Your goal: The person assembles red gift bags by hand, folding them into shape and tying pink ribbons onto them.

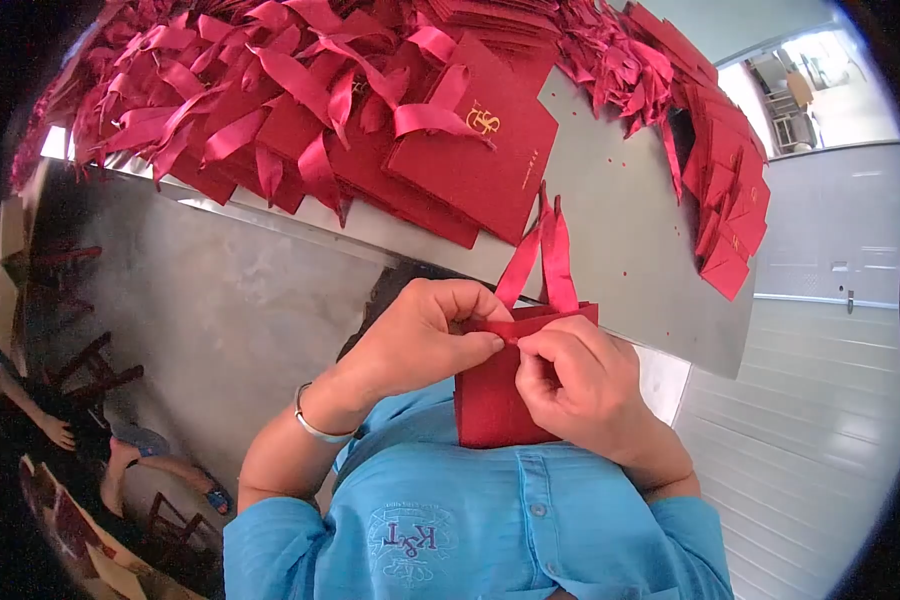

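Note:
A small red paper bag stands upright against the blue shirt at the table's edge. From its top rise two pink ribbon handles. My left hand pinches the upper rim of the bag on its left side, thumb and index finger together. Close beside it, my right hand has its thumb and index finger pressed together at the same rim. Whatever small piece lies between the fingertips is too small to make out. Behind the bag, flat red bags with gold print and pink ribbons lie in a heap.
The pale table slopes across the view, with small red scraps on it. More red bags are stacked at its right end. At the lower left, another person's hand and leg show near dark stools. A white panelled door is at right.

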Action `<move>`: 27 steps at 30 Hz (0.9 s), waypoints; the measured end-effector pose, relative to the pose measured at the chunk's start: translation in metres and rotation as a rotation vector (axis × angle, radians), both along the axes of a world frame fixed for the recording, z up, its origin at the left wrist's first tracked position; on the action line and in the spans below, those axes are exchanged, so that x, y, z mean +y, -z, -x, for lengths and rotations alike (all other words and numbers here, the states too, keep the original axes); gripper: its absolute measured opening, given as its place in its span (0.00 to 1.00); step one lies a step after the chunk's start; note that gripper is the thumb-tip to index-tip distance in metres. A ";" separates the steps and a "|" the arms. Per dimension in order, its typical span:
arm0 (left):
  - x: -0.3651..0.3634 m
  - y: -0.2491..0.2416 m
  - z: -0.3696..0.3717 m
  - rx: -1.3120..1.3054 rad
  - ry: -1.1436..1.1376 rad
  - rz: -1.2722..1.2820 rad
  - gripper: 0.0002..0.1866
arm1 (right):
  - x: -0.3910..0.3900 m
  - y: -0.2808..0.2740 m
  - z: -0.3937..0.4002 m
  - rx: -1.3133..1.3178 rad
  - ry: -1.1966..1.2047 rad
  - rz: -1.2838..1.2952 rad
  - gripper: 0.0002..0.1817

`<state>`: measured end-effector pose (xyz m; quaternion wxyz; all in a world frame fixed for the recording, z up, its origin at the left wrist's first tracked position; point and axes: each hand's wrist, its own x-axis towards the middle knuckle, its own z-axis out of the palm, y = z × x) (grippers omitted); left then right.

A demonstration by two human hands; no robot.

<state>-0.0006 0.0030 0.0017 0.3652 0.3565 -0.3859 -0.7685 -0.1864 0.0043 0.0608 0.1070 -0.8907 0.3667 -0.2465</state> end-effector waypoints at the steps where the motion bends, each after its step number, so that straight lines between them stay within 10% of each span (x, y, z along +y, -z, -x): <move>1: 0.000 -0.002 0.000 -0.017 -0.003 0.001 0.09 | 0.000 0.000 0.000 0.034 -0.007 0.030 0.12; 20: 0.003 -0.029 0.008 -0.323 -0.005 0.242 0.10 | -0.012 -0.030 -0.004 0.333 -0.067 -0.158 0.08; 27: 0.007 -0.027 0.016 -0.339 -0.051 0.348 0.10 | -0.056 -0.037 0.026 -0.024 -0.097 -0.564 0.08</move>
